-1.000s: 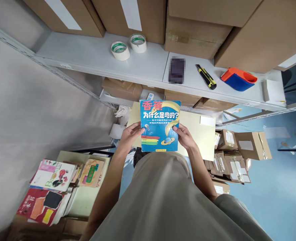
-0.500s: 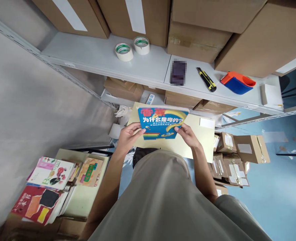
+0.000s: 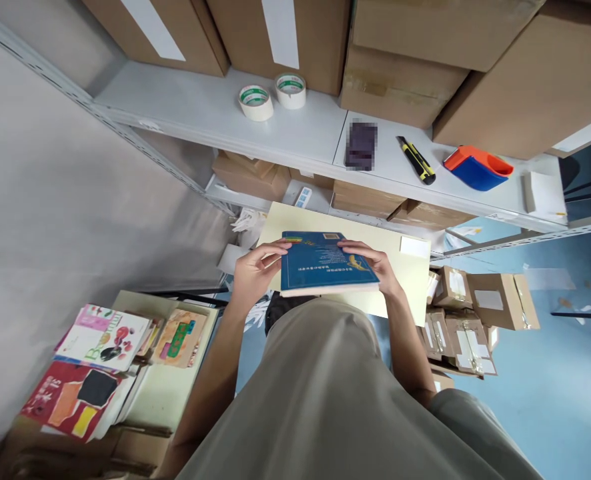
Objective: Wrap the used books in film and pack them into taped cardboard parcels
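Examiner: What is the change in the book?

Recorder: It is turned over. The views of a second ago show the front cover; the back cover now faces up, with its barcode along the edge away from the wearer, and the page edges face the wearer

Examiner: State of the fingers?

Recorder: The left hand grips the left side, fingertips on the cover. The right hand grips the right side, its fingers laid across the far right part of the cover. Thumb placement cannot be confirmed

Examiner: Position?

Recorder: Between both hands, slightly tilted, above the near edge of the worktop, a little left of its middle. It appears to be held clear; contact cannot be verified. A white label lies by the far right corner

Examiner: Significance?

Recorder: In my judgement, handling now concerns the back cover, the front being out of view
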A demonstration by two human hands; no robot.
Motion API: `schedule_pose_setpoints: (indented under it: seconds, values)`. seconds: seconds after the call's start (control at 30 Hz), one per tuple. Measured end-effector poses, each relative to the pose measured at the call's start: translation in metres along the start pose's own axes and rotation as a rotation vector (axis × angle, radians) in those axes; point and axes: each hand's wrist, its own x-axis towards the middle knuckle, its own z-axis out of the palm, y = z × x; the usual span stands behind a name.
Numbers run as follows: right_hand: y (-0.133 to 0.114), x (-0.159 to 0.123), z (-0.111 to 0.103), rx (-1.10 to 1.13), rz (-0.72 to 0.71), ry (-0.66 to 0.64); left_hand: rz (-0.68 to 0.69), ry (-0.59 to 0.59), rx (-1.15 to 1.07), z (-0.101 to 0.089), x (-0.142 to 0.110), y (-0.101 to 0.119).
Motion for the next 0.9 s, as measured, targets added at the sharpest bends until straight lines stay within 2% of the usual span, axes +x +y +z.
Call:
schedule_pose_setpoints:
  seconds: [0.13, 0.33, 0.43, 0.53, 0.63, 0.73, 0.9]
  values:
    - [0.013, -0.003, 0.005, 0.072, 0.088, 0.100, -0.105, 0.066, 0.030, -0.005, 0.000, -0.002]
    - [0.011, -0.003, 0.011, 0.031, 0.140, 0.239, -0.228, -0.050, 0.075, -0.013, -0.002, -0.007]
    - [0.007, -0.003, 0.011, 0.067, 0.154, 0.216, -0.246, -0.077, 0.021, -0.012, -0.004, -0.013]
    - [0.009, -0.003, 0.015, 0.164, 0.191, 0.153, -0.269, -0.011, 0.017, -0.006, -0.004, -0.019]
    - [0.013, -0.001, 0.023, 0.191, 0.257, 0.186, -0.287, 0.067, 0.043, 0.002, -0.003, -0.023]
    - [0.016, 0.001, 0.028, 0.173, 0.313, 0.228, -0.288, 0.096, 0.058, 0.006, -0.003, -0.025]
    - [0.021, -0.001, 0.032, 0.194, 0.338, 0.200, -0.251, 0.128, 0.070, 0.007, -0.003, -0.022]
